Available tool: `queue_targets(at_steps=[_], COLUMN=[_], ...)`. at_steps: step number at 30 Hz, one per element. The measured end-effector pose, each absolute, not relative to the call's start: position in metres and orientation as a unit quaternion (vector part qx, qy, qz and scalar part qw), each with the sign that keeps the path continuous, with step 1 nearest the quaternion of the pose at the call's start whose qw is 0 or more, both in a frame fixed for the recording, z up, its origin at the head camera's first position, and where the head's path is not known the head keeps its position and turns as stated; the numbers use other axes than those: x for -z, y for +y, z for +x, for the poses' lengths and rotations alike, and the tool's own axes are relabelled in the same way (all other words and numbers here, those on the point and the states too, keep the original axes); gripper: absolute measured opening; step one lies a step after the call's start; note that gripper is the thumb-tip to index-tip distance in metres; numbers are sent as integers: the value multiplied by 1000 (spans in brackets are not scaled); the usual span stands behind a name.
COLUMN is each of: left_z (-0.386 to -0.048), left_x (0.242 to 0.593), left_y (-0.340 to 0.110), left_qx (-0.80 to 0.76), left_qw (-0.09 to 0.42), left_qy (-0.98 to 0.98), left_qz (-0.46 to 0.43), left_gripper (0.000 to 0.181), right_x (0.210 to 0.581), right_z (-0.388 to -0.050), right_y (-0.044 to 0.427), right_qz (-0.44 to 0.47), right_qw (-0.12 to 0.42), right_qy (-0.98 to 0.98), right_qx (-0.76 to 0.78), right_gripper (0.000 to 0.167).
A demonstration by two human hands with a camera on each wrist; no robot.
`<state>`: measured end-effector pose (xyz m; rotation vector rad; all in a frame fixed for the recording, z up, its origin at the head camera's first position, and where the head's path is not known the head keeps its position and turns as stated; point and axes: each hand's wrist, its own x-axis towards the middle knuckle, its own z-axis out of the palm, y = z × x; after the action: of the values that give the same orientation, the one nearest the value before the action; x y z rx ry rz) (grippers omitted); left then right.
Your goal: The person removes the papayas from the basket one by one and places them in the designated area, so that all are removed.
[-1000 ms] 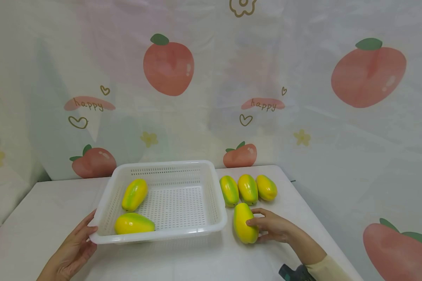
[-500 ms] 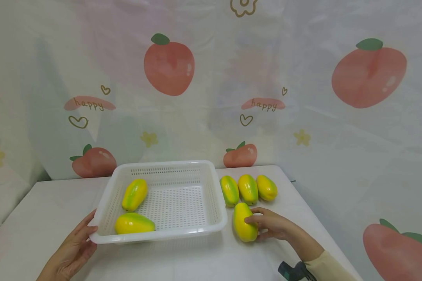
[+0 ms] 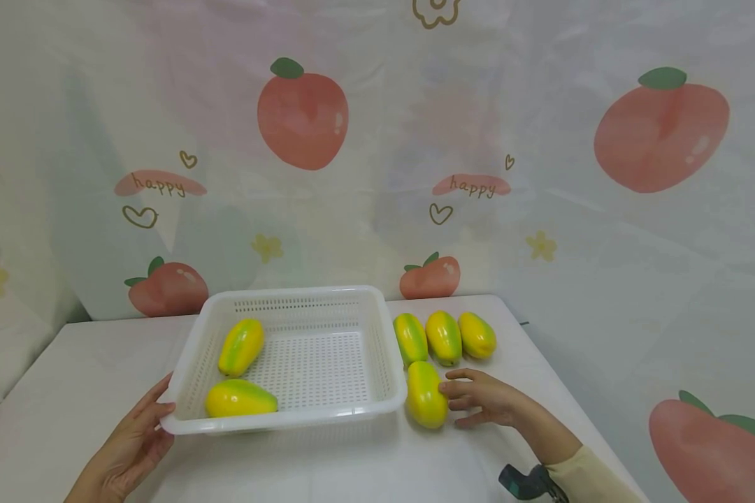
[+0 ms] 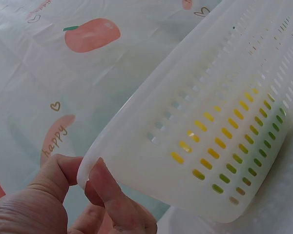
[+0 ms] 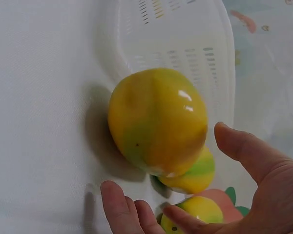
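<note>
A white perforated plastic basket [image 3: 386,377] stands on the table. Its near-left corner is pinched between thumb and finger of my left hand [image 3: 132,440], as the left wrist view also shows at the rim [image 4: 83,168]. Two yellow-green papayas, one upright [image 3: 241,347] and one lying sideways [image 3: 240,399], are inside at its left. Just right of the basket lies another papaya [image 3: 426,395] on the cloth. My right hand [image 3: 487,399] is beside it, fingers spread and relaxed; the right wrist view shows a gap between the hand and this papaya [image 5: 156,122].
Behind the near papaya, three more papayas lie in a row: a left one [image 3: 410,339], a middle one [image 3: 443,337] and a right one [image 3: 477,335]. White cloth covers the table [image 3: 352,468]. A fruit-printed curtain [image 3: 377,140] hangs behind it.
The near papaya has shifted left, closer to the basket. My right hand, earlier holding it, has let go and its fingers have come away. The left hand and basket stay put.
</note>
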<state>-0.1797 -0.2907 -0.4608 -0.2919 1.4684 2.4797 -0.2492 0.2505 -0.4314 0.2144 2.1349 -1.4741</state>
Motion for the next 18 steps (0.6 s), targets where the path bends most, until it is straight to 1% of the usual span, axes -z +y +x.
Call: queue_targets(at_steps=[10,18], left_z=[-180,-179], left_x=[460,462], left_y=[-290,-290], left_qx=[-844,-844], left_qw=[118,119], left_qy=[514,514], left_qz=[-97,-98], left_gripper=[43,43], right_x=[422,402], right_z=[-249,-254], right_y=[253,251], right_qz=[68,38], right_qw=[244,211], right_qy=[805,836], right_qx=[536,504], right_gripper=[65,72])
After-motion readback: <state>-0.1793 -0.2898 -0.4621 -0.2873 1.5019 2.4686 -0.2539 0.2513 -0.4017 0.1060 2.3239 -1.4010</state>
